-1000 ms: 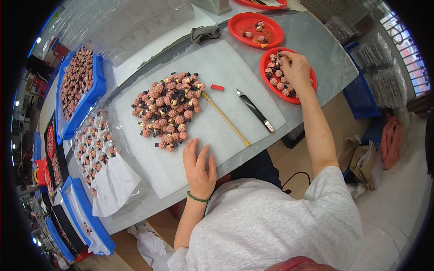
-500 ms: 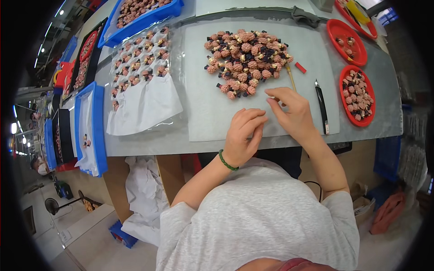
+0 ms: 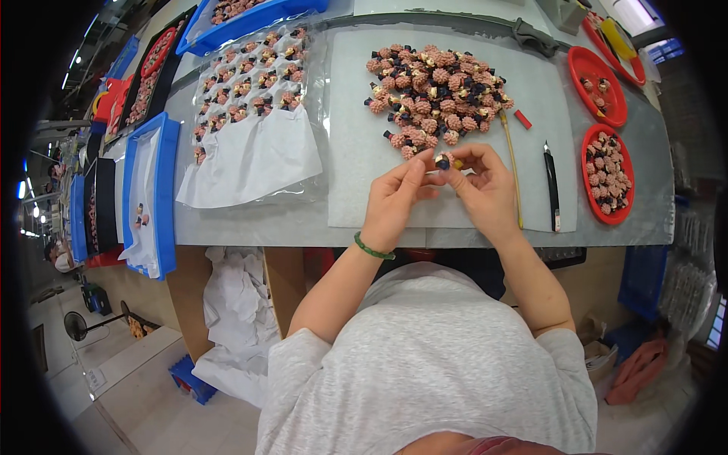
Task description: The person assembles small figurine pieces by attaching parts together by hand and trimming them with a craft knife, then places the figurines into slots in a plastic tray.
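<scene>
Between my hands, over the pale mat, a small pink, cream and dark-blue figurine is pinched in the fingers of my right hand. My left hand, with a green beaded bracelet on its wrist, is closed beside it. Its fingertips come close to the figurine, and anything between them is hidden. Just beyond my hands lies a heap of similar knobbly pink figurines. A thin yellowish stick lies right of my right hand, near a small red block and a black craft knife.
On the left, figurines stand in rows on a plastic-covered sheet, partly under white paper. A paper-lined blue tray overhangs the table edge there. Red oval dishes with figurines stand at right; another blue tray is at the back.
My hands have come closer together, and a figurine now shows in my right fingers. The whole view has shifted slightly; the heap and tools otherwise look the same.
</scene>
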Available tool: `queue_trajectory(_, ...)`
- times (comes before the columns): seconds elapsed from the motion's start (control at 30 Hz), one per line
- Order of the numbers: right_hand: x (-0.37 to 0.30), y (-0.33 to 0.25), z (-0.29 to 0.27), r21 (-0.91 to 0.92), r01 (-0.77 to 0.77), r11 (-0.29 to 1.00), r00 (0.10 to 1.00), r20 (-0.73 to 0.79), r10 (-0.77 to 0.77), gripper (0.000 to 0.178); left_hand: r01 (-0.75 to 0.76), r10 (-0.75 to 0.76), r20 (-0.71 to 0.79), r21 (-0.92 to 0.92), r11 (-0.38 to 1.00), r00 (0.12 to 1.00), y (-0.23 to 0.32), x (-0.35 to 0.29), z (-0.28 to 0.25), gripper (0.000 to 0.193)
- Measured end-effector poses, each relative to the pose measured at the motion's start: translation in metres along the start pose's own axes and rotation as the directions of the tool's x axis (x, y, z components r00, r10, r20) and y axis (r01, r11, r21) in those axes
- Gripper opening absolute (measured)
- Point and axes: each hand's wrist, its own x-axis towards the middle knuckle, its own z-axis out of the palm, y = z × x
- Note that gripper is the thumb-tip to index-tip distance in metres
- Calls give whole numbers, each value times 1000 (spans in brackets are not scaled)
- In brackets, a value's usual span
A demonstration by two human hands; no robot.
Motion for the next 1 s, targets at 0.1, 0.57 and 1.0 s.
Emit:
queue_trajectory(0.1, -14, 4, 2, -256, 132, 958, 990, -17, -141, 22, 106, -98, 55, -180, 978, 994, 1, -1, 2, 26)
queue_trajectory(0.57, -26, 5, 6, 278, -62, 959, 998, 3, 64, 20, -4, 3, -20, -26, 1000, 1000, -2, 0, -7, 18)
queue_trajectory(1.0, -25, 8, 8, -343, 453, 823, 871, -26, -490, 34, 92, -82, 56, -230, 969, 995, -4, -2, -7, 20)
